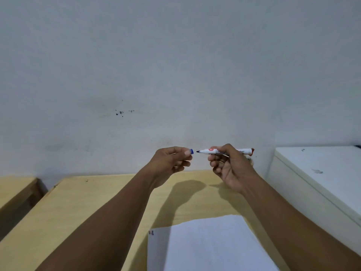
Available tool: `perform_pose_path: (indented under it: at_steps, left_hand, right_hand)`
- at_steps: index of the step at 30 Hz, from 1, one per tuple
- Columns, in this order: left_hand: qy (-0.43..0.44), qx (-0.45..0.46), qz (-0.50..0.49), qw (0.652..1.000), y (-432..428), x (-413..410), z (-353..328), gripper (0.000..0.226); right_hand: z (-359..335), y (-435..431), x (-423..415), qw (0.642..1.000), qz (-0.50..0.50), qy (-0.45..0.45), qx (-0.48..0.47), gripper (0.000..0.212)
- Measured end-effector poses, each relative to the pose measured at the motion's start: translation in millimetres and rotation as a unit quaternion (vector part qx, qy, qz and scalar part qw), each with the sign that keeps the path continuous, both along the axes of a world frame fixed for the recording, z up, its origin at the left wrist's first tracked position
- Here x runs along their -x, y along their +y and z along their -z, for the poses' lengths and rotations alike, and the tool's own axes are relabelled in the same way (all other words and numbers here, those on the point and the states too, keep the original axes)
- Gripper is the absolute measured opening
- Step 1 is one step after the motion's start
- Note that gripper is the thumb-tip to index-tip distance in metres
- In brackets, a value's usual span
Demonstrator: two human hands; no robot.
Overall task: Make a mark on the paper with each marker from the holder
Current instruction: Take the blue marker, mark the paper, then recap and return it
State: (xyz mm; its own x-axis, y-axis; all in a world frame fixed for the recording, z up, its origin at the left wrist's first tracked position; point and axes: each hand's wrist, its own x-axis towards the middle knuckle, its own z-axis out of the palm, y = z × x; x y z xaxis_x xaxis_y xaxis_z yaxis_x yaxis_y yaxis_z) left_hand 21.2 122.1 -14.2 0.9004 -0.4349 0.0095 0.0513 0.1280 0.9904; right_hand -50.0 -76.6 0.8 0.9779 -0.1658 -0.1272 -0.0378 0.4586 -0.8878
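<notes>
My right hand (226,165) grips a white marker (205,151) held level above the table, its dark tip pointing left and uncapped. My left hand (172,159) pinches a small blue cap (192,151) a short gap from that tip. Both hands are raised in front of the wall. A white sheet of paper (211,245) lies on the wooden table (93,200) below, with a few short marks (151,232) near its top left corner. The marker holder is mostly hidden behind my right hand.
A white cabinet or appliance (320,173) stands against the table's right side. A second wooden table (15,188) sits to the left across a gap. A pale wall (175,75) rises right behind the table.
</notes>
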Motion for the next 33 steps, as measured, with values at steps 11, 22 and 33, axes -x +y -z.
perform_pose_path:
  at_steps: [11, 22, 33]
  left_hand:
    - [-0.038, -0.047, 0.058, 0.996, -54.6, -16.4, -12.2, 0.008]
    - [-0.133, -0.089, -0.032, 0.987, -72.9, -43.8, -31.5, 0.007]
    - [-0.292, -0.278, -0.04, 0.915, -142.0, -60.8, -53.5, 0.017]
  right_hand:
    - [-2.0, -32.4, -9.3, 0.998, 0.009, -0.03, 0.049, 0.013]
    - [-20.3, -84.6, -24.9, 0.983, 0.098, 0.078, 0.132, 0.046]
    - [-22.6, -132.4, -15.6, 0.922, 0.156, 0.1, 0.342, 0.024]
